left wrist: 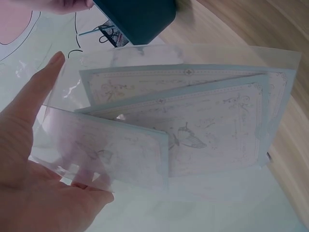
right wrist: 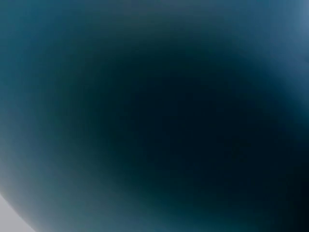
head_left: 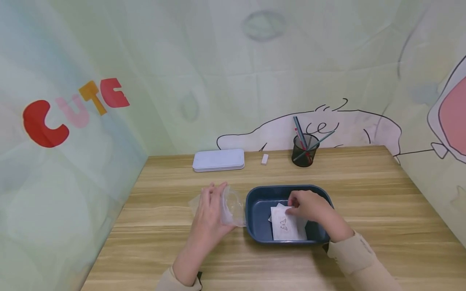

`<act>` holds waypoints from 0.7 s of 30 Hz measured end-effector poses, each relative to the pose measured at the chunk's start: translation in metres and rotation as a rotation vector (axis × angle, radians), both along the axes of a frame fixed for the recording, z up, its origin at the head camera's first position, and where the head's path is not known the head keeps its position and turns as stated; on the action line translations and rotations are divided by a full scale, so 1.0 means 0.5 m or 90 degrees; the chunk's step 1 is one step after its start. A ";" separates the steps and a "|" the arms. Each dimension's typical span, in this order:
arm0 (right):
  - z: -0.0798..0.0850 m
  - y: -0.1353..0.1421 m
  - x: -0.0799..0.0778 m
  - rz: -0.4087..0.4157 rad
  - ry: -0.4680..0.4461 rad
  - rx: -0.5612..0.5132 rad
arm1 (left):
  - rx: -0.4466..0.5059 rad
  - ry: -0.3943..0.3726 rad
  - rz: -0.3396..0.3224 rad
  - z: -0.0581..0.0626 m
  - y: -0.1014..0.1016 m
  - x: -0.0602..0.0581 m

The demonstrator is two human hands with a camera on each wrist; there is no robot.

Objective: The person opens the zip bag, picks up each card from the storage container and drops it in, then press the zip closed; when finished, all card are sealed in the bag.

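My left hand (head_left: pixel 209 218) grips a clear plastic bag (head_left: pixel 234 208) just left of the dark blue tray (head_left: pixel 259 224), its mouth spread wide. In the left wrist view several cards (left wrist: pixel 217 130) with pale blue borders and a butterfly print show through the plastic. My right hand (head_left: pixel 311 207) reaches over the tray's right side and pinches the top edge of a white printed card (head_left: pixel 287 228). More white paper lies behind that card inside the tray. The right wrist view shows only a dark blue blur.
At the back of the wooden table (head_left: pixel 153 238) stand a white flat case (head_left: pixel 218 160), a small eraser (head_left: pixel 265 159) and a black mesh pen cup (head_left: pixel 303 155) with several pencils. A printed curtain (head_left: pixel 174 72) hangs behind and along the left side.
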State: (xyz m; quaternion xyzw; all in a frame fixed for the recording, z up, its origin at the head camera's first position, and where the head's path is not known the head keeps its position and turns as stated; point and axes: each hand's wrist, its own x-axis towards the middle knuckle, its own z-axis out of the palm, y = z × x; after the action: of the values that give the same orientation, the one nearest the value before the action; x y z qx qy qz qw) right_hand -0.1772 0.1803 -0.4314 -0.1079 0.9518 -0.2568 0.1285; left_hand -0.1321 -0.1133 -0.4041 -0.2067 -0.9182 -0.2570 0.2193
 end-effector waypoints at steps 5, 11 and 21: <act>0.019 0.009 0.007 0.022 0.045 -0.033 | -0.001 0.008 0.000 0.000 0.000 -0.003; 0.034 0.020 0.017 0.042 0.080 -0.035 | -0.005 0.014 -0.003 0.000 -0.002 -0.003; 0.052 0.024 0.030 0.016 0.087 -0.067 | 0.000 0.022 -0.009 -0.001 -0.007 -0.003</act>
State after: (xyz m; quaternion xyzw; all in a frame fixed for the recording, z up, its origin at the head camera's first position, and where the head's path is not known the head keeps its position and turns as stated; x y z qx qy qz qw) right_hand -0.1620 0.1922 -0.4056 -0.1437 0.9420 -0.2972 0.0607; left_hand -0.1337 -0.1166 -0.4046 -0.2173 -0.9128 -0.2549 0.2338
